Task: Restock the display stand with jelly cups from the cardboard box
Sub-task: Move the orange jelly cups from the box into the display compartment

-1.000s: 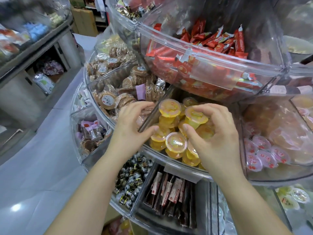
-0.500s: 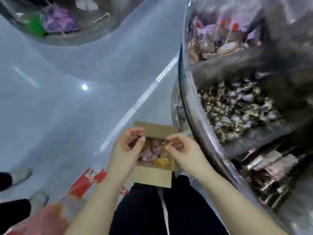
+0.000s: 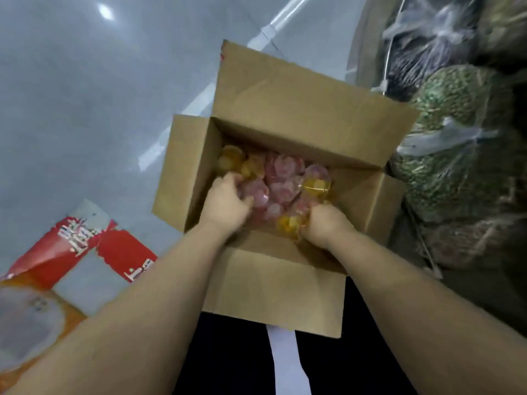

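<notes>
The floor (image 3: 71, 109) is seen grey and glossy, with the box (image 3: 273, 292) standing open on it, flaps spread, just beside bagged goods (image 3: 462, 155) at the right. The cups (image 3: 282, 178), pink and yellow, are heaped loose inside the box. The left hand (image 3: 228, 201) is curled round pink cups; the right hand (image 3: 322, 223) is closed on yellow ones. Overfull handfuls could be spilled on lifting, probably over the near flap. A red packet (image 3: 85, 246) lies at the left.
</notes>
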